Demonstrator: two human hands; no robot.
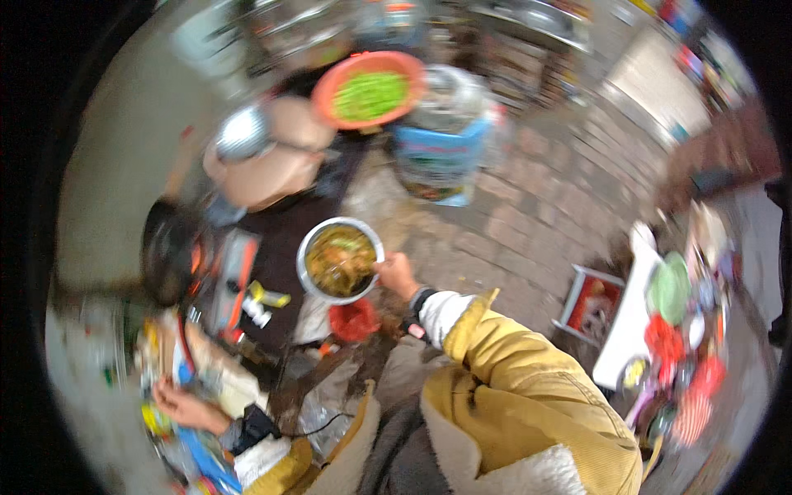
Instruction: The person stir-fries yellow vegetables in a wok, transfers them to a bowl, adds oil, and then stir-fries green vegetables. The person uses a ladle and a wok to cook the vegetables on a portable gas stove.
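My right hand (399,276) grips the rim of a round metal bowl (303,281). Brownish, oily food (342,258) with bits of green fills much of that bowl. The bowl hangs over the gap between a dark tabletop and the brick floor, above a small red plastic container (354,320). My left hand (189,405) is at lower left, beside a crowd of bottles and packets; its fingers are slightly bent and I see nothing in them. Blur hides finer detail.
On the dark table (275,322) are a gas stove (232,281), a black wok (166,253) and wooden boards (269,173). An orange basin (322,99) holds chopped greens. A large clear container (442,154) stands on the brick floor (495,247). A cluttered white-edged table (625,315) is at right.
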